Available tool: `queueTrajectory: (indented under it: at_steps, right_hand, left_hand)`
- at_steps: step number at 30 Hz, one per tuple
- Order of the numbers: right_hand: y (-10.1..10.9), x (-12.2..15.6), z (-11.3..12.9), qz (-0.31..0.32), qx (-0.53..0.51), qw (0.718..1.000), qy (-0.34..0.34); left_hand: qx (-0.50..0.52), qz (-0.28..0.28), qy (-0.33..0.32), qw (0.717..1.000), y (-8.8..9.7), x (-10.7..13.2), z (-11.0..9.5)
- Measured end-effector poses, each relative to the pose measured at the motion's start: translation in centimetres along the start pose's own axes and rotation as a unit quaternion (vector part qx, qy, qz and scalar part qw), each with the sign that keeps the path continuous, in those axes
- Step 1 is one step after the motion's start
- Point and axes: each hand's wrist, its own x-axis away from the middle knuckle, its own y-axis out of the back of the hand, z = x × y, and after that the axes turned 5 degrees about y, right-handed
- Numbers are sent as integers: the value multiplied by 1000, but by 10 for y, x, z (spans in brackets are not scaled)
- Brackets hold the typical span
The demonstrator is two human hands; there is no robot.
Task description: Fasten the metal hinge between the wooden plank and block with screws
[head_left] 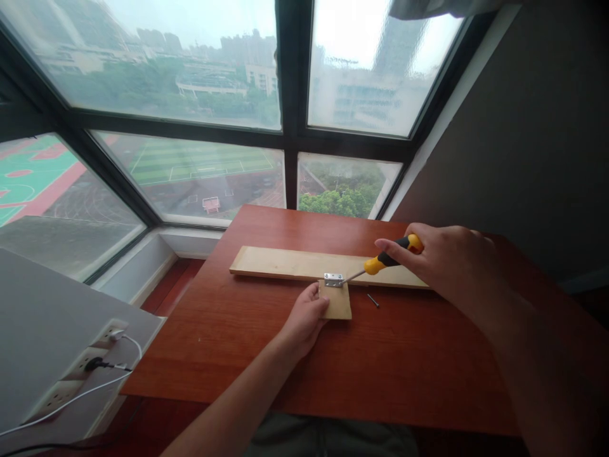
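My left hand [307,317] grips the left edge of a small wooden board [339,303], its thumb on top. A silver metal hinge [333,279] lies across the seam between this board and a long pale plank [280,261] behind it. In my right hand [451,263] is a screwdriver [380,260] with a yellow and black handle, held at a slant. Its shaft runs down left to the hinge's right side, where the tip meets the near leaf; the exact contact is too small to make out. A loose screw [373,300] rests to the right of the small board.
Everything lies on a reddish-brown table [228,355] set against large windows [200,152]. At the lower left, wall sockets [78,365] carry plugged-in white and black cables [71,403] beside the table's edge. A dark wall [514,139] rises on the right.
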Motion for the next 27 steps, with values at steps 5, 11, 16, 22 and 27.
queueTrajectory:
  at_steps: [5, 11, 16, 22, 27]
  right_hand:
    - [7, 1, -2, 50, -149, 987, 39]
    - [5, 7, -3, 44, -248, 963, 94]
    - [2, 3, 4, 23, -152, 988, 34]
    - [4, 2, 0, 54, -311, 944, 98]
    - [4, 3, -3, 65, -322, 940, 91]
  left_hand:
    - [-1, 0, 1, 1000, 0, 0, 0]
    - [-6, -1, 1, 1000, 0, 1, -1]
    - [-2, -3, 3, 1000, -1, 1, -1]
    - [0, -7, 5, 1000, -2, 2, -2]
    - [5, -11, 10, 1000, -2, 2, -2]
